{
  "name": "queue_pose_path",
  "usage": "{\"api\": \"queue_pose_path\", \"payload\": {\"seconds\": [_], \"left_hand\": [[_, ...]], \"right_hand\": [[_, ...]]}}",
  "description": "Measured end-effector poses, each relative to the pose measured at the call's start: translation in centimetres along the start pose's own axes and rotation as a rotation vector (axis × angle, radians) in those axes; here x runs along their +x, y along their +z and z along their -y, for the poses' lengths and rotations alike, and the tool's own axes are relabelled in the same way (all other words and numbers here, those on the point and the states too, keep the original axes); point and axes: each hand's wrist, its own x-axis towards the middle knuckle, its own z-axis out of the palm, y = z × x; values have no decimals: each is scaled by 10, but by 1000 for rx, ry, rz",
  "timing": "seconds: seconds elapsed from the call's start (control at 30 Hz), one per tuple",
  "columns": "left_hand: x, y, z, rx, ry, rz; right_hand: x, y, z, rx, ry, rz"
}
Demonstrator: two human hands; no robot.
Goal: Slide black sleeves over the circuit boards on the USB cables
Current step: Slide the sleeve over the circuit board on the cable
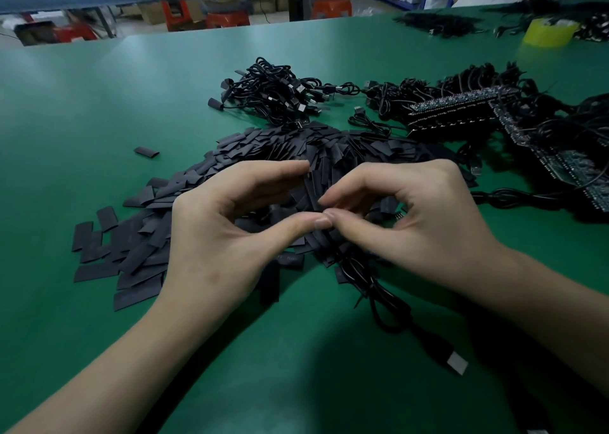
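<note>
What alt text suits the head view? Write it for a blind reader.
The left hand pinches one sleeve and the right hand pinches a USB cable, thumbs touching, over a pile of black sleeves on a green table. Bundled cables and circuit boards lie behind.

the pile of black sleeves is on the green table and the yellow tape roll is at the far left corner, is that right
Not quite. In the head view the yellow tape roll stands at the far right of the green table, not the far left. The pile of black sleeves does lie on that table.
</note>
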Motion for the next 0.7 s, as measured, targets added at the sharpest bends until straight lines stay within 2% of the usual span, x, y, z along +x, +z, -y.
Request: {"api": "queue_pose_path", "payload": {"seconds": [0.53, 0.7], "left_hand": [[0, -1, 2, 31, 83, -2], [0, -2, 2, 29, 110, 15]], "right_hand": [[-1, 0, -3, 59, 44, 46], [-1, -2, -2, 15, -3, 38]]}}
